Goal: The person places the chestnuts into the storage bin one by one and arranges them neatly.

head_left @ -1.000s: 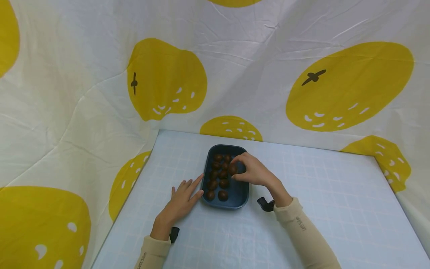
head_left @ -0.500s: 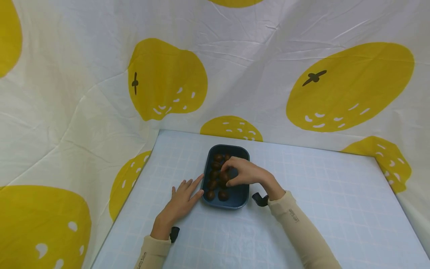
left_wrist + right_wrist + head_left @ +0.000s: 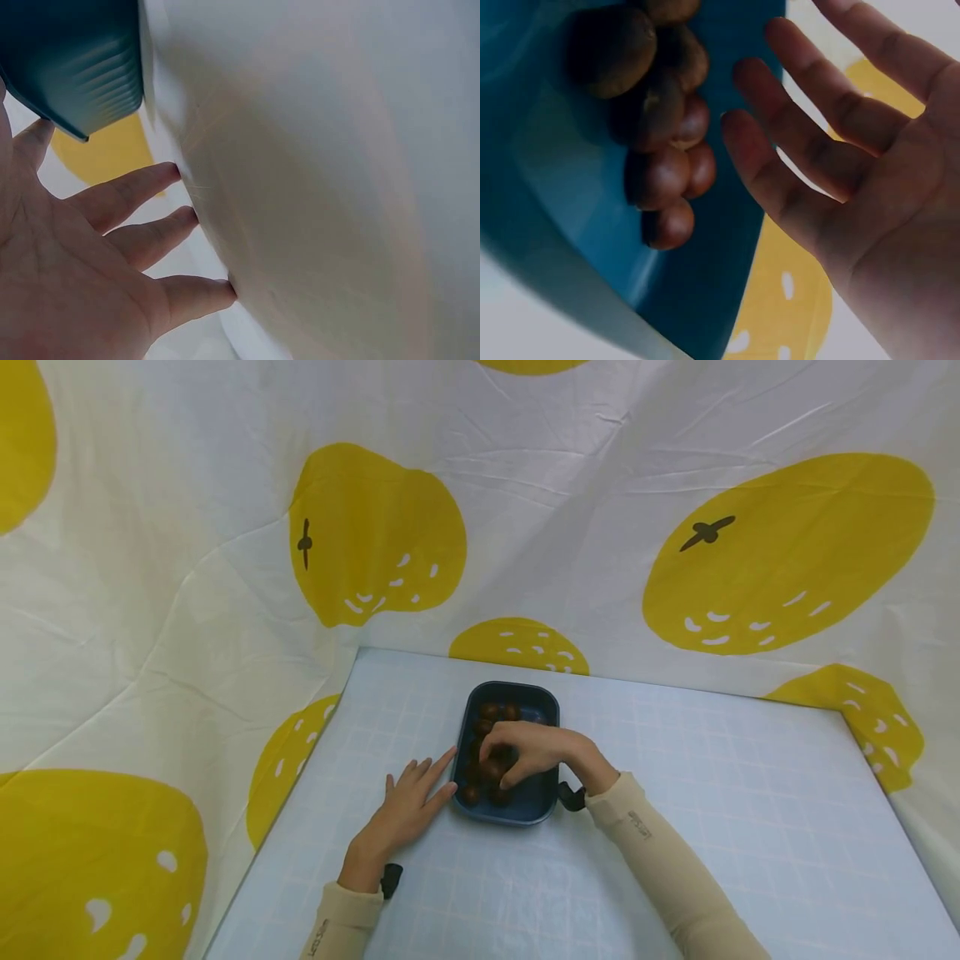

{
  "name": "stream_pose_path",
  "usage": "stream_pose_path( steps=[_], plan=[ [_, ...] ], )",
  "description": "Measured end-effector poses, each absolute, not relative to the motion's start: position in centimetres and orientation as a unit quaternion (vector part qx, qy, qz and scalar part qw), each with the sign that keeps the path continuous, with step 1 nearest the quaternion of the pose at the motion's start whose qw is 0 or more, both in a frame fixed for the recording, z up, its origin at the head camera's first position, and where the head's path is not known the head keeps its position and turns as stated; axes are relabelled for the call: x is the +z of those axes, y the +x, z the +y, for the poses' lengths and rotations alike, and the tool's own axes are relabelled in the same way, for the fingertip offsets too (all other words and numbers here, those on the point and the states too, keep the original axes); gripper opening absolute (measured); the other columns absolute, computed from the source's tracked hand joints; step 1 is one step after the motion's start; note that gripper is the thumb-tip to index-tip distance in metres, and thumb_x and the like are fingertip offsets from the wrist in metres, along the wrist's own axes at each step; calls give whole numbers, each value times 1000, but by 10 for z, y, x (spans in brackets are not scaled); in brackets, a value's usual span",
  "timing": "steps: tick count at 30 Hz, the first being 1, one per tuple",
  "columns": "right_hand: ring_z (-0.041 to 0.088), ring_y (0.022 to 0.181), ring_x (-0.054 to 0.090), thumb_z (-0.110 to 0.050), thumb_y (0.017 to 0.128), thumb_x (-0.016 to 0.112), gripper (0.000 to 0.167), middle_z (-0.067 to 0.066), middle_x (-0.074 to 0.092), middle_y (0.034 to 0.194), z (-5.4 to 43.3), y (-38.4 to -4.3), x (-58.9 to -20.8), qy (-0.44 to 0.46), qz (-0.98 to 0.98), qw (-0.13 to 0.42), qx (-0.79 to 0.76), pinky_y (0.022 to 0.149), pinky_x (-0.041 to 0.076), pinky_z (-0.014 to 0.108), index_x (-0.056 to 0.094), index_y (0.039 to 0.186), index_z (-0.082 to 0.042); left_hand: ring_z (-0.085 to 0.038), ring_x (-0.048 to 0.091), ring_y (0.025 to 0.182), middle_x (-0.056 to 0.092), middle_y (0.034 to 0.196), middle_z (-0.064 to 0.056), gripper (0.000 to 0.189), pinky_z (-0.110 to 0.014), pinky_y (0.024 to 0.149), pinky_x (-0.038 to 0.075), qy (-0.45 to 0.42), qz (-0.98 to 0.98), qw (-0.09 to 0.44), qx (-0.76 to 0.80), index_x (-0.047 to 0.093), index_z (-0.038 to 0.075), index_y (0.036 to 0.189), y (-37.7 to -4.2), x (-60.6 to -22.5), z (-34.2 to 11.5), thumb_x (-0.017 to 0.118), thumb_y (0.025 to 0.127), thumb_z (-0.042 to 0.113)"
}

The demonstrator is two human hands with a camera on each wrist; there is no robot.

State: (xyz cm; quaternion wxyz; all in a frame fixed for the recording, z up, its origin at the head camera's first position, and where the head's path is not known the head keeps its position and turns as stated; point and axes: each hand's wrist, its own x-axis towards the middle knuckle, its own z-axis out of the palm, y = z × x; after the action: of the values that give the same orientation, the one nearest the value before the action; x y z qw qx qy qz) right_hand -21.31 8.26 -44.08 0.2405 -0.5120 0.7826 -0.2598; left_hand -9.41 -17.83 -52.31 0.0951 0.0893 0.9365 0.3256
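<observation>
A dark blue tray [image 3: 534, 810] with rounded corners holds several glossy brown chestnuts [image 3: 664, 176], bunched in its left part. My right hand [image 3: 525, 752] reaches over them from the right and pinches one chestnut [image 3: 491, 770] between thumb and forefinger, above the near half. In the right wrist view the other fingers [image 3: 802, 172] extend loosely over the tray's edge; the pinch lies outside that view. My left hand [image 3: 405, 810] rests on the table left of the tray, fingers spread. Its index finger [image 3: 34, 142] touches the tray's outer wall.
Under the tray lies a pale blue table covering [image 3: 712, 793] with a faint grid. A white curtain [image 3: 555, 527] with large yellow fruit prints hangs behind and to the left. Both wrists wear black camera mounts [image 3: 572, 797] below beige sleeves.
My right hand has moved left and toward me across the tray, a chestnut between thumb and forefinger. The left hand and the tray have stayed in place.
</observation>
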Motion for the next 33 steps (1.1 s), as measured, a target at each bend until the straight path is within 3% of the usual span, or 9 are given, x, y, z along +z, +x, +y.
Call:
stream_pose_path(
  steps=[11,21,33],
  plan=[
    [11,97,55,-14,77,84,42,-9,58,111,63,-212,-447,-513,781,306,-182,83,49,26,70,116,-20,-43,18,147,35,157,-16,61,-75,108,0,85,935,97,330,18,52,156,-94,-523,-179,32,100,69],
    [10,93,52,-18,75,89,41,-7,56,106,55,-207,-454,-518,784,316,-131,77,48,24,72,112,-24,-43,18,148,34,158,-16,61,-75,108,0,87,936,93,327,18,52,156,-94,-523,-178,31,100,69],
    [15,89,54,-12,80,84,38,1,60,105,54,-207,-455,-521,777,320,-148,74,47,24,71,115,-20,-44,18,147,33,158,-17,60,-76,107,0,91,935,94,329,17,51,157,-94,-521,-178,33,101,67]
  ],
)
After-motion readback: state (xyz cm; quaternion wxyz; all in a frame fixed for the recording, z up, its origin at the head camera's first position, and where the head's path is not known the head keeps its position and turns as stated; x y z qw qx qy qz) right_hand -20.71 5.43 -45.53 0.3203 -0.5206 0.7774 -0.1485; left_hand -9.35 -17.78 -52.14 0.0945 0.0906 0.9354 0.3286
